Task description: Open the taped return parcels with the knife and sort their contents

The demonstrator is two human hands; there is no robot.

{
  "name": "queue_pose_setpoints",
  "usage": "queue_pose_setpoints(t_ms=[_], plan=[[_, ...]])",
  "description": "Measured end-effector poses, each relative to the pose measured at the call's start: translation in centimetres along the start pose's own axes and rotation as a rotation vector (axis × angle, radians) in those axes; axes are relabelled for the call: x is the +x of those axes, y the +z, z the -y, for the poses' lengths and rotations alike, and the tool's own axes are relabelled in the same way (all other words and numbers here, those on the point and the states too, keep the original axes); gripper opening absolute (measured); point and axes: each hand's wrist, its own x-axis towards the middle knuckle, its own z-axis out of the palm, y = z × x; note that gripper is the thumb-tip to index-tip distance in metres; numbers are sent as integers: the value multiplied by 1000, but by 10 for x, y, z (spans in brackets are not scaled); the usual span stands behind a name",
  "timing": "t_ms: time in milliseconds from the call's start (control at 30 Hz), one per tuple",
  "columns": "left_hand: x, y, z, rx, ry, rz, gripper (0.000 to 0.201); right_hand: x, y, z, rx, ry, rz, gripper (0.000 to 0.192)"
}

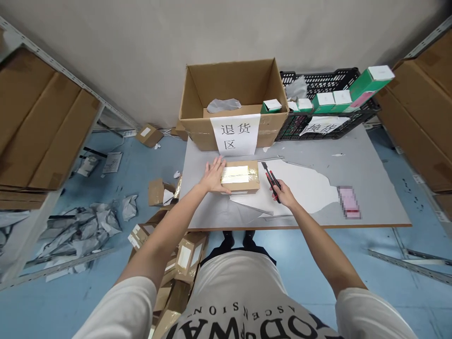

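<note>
A small brown cardboard box [252, 184] with a white label and shiny tape across its top sits on the grey table [374, 188]. My left hand [213, 176] rests on the box's left end, fingers spread apart. To the right of the box, my right hand [281, 192] grips a black and red utility knife [271, 176]. The knife's blade end points up and left, apart from the box. Beneath the box and the right hand lies a flattened white sheet [307, 183].
Behind stands a large open carton [197, 127] with a paper sign. A black crate [293, 129] beside it holds several green-and-white boxes. A pink pixelated object [349, 202] lies at the right. Opened cartons [189, 254] and grey plastic bags [95, 226] cover the floor at left.
</note>
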Motion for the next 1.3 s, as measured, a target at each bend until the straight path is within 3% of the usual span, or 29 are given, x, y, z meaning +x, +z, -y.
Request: queue_pose_setpoints(t_ms=[133, 333, 500, 600, 833, 1133, 1300], plan=[[18, 8, 5, 49, 22, 77, 98, -14, -3, -9, -24, 8, 60, 36], [18, 10, 11, 203, 43, 119, 111, -10, 0, -10, 26, 28, 152, 38], [18, 8, 4, 749, 82, 308, 139, -6, -3, -2, 16, 72, 185, 42], [20, 8, 5, 928, 113, 329, 143, 0, -6, 7, -27, 77, 186, 41], [22, 8, 12, 986, 112, 288, 140, 11, -6, 24, -58, 79, 222, 37], [18, 9, 12, 980, 145, 248, 137, 0, -16, 21, -108, 105, 279, 44], [17, 8, 10, 984, 159, 249, 135, -3, -22, 30, -161, 143, 396, 44]])
